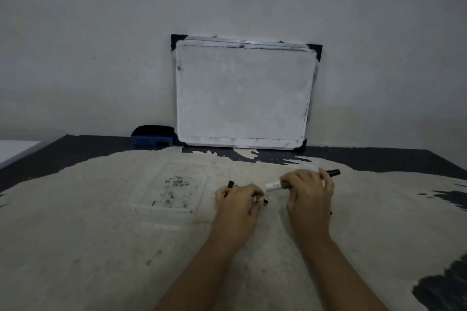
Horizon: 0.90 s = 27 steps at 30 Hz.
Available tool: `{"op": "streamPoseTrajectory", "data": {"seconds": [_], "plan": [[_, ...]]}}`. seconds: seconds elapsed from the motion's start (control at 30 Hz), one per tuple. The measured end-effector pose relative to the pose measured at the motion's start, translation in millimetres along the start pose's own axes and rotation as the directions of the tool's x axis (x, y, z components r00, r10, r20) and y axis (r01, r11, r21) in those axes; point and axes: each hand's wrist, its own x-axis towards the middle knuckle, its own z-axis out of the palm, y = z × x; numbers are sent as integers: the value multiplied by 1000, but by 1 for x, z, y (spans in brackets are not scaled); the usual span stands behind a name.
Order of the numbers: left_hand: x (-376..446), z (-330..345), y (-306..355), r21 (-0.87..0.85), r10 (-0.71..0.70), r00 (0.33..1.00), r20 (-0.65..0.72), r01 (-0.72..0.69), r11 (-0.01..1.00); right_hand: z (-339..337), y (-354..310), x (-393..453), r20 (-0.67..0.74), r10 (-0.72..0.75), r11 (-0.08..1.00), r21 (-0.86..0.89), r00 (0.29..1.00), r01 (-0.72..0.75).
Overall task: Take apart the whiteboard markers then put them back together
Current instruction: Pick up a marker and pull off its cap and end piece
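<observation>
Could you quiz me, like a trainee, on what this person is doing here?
1. True or false: the whiteboard lies flat on the table.
2. Which hand holds the white marker?
3. What lies left of the left hand? A) the tray B) a cup C) scissors

Key: 1. False, it leans on the wall. 2. The right hand. 3. A.

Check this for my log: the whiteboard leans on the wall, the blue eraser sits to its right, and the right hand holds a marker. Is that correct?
One detail is wrong. In the head view the eraser sits to the left of the whiteboard, not its right. The whiteboard does lean on the wall, and the right hand does hold a marker.
</observation>
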Motion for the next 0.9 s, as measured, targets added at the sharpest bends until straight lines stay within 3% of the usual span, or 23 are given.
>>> {"op": "streamPoseTrajectory", "data": {"seconds": [0.33, 0.47, 0.6, 0.9], "plan": [[-1, 0, -2, 93, -48, 998, 34, 44, 995, 3, -2, 3, -82, -160, 980, -134, 984, 148], [-3, -2, -1, 92, -58, 997, 41, 54, 994, 3, -6, 3, 22, -226, 949, -223, 974, 225], [-3, -2, -1, 93, -60, 998, 35, 56, 994, 4, -4, 2, 22, -184, 963, -196, 983, 185], [-1, -2, -3, 80, -101, 995, -9, 101, 992, 4, -10, 1, 0, -279, 944, -182, 960, 275]]}}
